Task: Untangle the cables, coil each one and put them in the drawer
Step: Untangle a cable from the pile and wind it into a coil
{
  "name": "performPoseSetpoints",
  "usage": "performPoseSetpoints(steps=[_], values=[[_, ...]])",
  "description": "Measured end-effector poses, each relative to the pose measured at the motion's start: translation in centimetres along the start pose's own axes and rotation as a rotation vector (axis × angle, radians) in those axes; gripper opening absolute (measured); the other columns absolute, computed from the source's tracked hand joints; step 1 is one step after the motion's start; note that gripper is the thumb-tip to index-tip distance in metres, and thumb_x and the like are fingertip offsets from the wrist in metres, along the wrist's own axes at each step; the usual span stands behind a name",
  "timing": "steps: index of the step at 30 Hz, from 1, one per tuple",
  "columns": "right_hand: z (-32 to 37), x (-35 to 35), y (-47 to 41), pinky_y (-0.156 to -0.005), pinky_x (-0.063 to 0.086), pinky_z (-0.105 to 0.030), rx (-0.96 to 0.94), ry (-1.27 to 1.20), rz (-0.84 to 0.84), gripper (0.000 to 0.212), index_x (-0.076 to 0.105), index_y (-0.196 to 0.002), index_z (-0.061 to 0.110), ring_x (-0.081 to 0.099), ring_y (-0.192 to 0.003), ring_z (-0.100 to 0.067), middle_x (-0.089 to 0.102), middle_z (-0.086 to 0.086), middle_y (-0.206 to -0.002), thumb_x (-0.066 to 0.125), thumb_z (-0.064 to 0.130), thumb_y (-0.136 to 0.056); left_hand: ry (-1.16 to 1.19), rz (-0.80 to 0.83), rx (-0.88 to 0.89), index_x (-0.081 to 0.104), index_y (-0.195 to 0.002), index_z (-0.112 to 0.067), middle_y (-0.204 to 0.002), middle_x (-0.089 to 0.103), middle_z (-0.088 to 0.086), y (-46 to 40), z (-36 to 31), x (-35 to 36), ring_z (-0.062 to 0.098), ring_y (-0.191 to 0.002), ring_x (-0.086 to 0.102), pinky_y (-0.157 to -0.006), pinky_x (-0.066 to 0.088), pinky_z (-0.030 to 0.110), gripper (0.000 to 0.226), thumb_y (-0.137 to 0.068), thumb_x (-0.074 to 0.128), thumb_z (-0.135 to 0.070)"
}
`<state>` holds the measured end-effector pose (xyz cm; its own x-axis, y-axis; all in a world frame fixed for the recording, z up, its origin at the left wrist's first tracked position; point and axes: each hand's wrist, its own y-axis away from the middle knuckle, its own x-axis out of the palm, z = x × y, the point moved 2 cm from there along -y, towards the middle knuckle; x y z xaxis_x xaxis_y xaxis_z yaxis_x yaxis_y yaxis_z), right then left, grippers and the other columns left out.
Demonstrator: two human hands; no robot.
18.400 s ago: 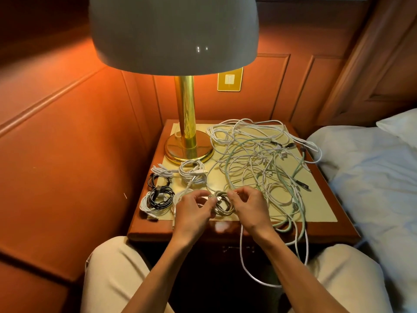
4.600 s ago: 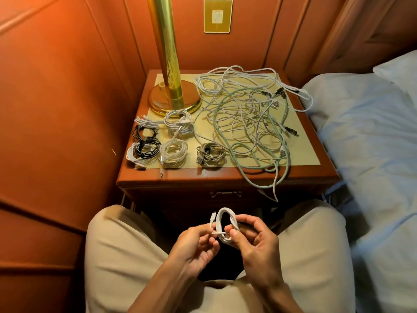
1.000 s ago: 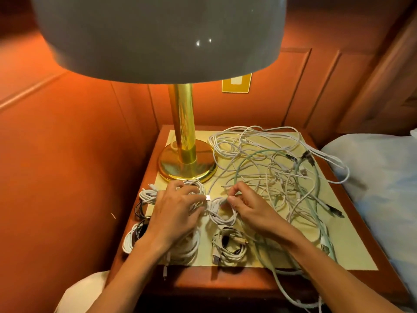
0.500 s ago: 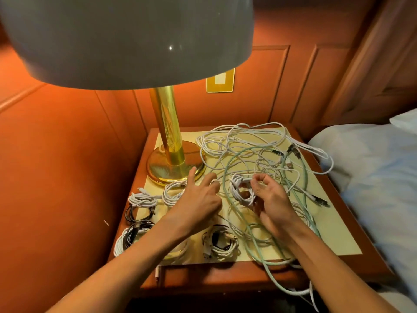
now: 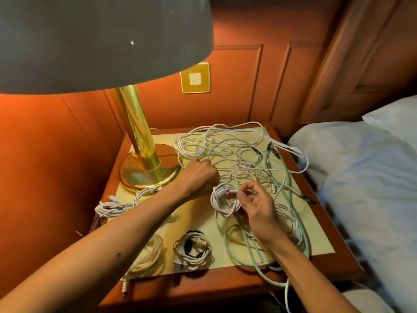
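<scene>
Nightstand (image 5: 225,290), wooden, with a pale mat (image 5: 198,213) covering most of its top; a strip of bare wood shows along the front and right edges.

Tangle of cables (image 5: 243,159), white with one pale green, fills the back and right of the mat; green loops run past the mat's front edge and hang over the front of the nightstand.

White coil (image 5: 222,199) lies mid-mat at the tangle's near side. Right hand (image 5: 259,211) pinches its plug end between thumb and fingertips.

Left hand (image 5: 198,177), fingers curled into a fist, grips a white strand just beside the lamp base (image 5: 146,175).

Finished coils (image 5: 191,251) sit along the left and front of the mat, close to its edges.

Bed (image 5: 361,188) sits just right of the nightstand.

Drawer not visible.
</scene>
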<state>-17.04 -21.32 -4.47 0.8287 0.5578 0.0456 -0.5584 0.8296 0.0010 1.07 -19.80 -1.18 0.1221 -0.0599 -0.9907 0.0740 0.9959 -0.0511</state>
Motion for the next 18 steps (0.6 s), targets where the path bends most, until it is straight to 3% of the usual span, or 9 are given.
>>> performPoseSetpoints(steps=[2, 6, 10, 14, 18], values=[[-0.3, -0.1, -0.7, -0.058, 0.040, -0.042, -0.053, 0.120, 0.025, 0.022, 0.058, -0.089, 0.027, 0.048, -0.064, -0.028, 0.059, -0.027, -0.080, 0.056, 0.008, -0.099, 0.011, -0.051, -0.007, 0.070, -0.088, -0.023, -0.083, 0.063, -0.002, -0.4, 0.1, 0.4, 0.021, -0.084, 0.054, -0.072, 0.023, 0.033, 0.025, -0.097, 0.052, -0.037], [0.1, 0.0, -1.7, -0.058, 0.046, -0.042, -0.188, 0.394, 0.077, 0.018, 0.056, -0.092, 0.028, 0.057, -0.064, -0.015, 0.063, 0.003, -0.075, 0.056, 0.011, -0.099, 0.142, -0.062, 0.005, 0.074, -0.096, -0.018, -0.092, 0.067, 0.002, -0.7, 0.6, 0.5, 0.024, -0.090, 0.059, -0.070, 0.035, 0.032, 0.020, -0.096, 0.057, -0.028], [0.8, 1.3, -1.8, -0.060, 0.048, -0.042, -0.276, 0.575, 0.127, 0.007, 0.055, -0.096, 0.023, 0.060, -0.072, -0.017, 0.063, 0.002, -0.079, 0.055, 0.017, -0.099, 0.351, 0.017, 0.072, 0.076, -0.096, -0.010, -0.094, 0.070, 0.009, 0.1, 1.7, 0.5, 0.026, -0.084, 0.064, -0.072, 0.054, 0.040, 0.014, -0.092, 0.066, -0.019], [0.4, 2.8, -1.4, -0.068, 0.044, -0.032, -0.301, 0.685, 0.142, 0.007, 0.053, -0.097, 0.031, 0.053, -0.084, -0.014, 0.058, 0.003, -0.089, 0.053, 0.025, -0.099, 0.413, -0.048, 0.046, 0.075, -0.098, -0.009, -0.102, 0.070, 0.008, 2.3, 2.9, -0.2, 0.022, -0.092, 0.064, -0.079, 0.052, 0.034, 0.011, -0.089, 0.070, -0.012], [-0.3, 4.4, -0.6, -0.084, 0.042, -0.030, -0.369, 0.859, 0.141, 0.018, 0.061, -0.102, 0.018, 0.047, -0.101, -0.016, 0.056, 0.002, -0.106, 0.052, 0.032, -0.095, 0.492, -0.229, -0.079, 0.076, -0.091, -0.007, -0.089, 0.074, 0.004, 3.9, 4.3, -1.2, 0.014, -0.080, 0.067, -0.067, 0.049, 0.021, 0.008, -0.085, 0.073, -0.002]])
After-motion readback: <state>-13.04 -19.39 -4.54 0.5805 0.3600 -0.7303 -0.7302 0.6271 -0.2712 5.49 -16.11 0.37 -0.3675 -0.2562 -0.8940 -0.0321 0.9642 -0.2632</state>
